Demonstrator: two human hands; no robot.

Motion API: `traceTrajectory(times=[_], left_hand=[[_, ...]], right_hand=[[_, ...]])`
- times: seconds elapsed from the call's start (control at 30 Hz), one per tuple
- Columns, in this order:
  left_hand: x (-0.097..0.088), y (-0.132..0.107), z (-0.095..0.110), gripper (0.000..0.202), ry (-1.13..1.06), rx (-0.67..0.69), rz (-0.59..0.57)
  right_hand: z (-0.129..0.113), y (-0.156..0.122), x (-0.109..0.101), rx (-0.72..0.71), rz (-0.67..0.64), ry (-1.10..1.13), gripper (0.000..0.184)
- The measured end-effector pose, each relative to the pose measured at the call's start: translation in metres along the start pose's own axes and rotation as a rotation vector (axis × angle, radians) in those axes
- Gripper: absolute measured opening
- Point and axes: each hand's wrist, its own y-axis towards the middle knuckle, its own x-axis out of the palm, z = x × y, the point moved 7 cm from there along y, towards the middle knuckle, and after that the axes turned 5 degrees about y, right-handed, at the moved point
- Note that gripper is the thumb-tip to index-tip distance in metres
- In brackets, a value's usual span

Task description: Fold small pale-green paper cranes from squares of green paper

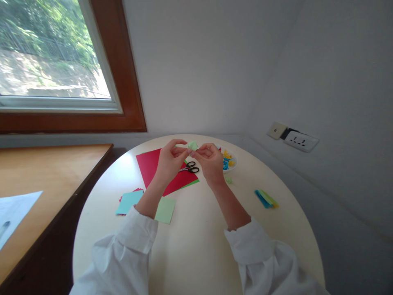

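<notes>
My left hand and my right hand are raised above the round cream table, fingertips meeting. Both pinch a small light green piece of paper between them. Black-handled scissors lie right below the hands, on a large red paper sheet. A pale green paper square lies by my left forearm. Both sleeves are white.
A small white dish of yellow and blue paper bits sits behind my right hand. A light blue sheet lies at left, blue and yellow strips at right. A wooden desk with white paper stands at left, under a window.
</notes>
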Motion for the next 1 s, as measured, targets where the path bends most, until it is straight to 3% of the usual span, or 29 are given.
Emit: traceTrajectory(times=[0.6,1.0], left_hand=[[-0.001,0.002,0.001,0.009,0.049,0.082,0.019],[-0.009,-0.003,0.015,0.006,0.415,0.320,0.147]], right_hand=[[-0.009,-0.003,0.004,-0.224,-0.070,-0.352,0.014],[-0.029,-0.012,0.009,-0.432,-0.056,-0.577,0.009]])
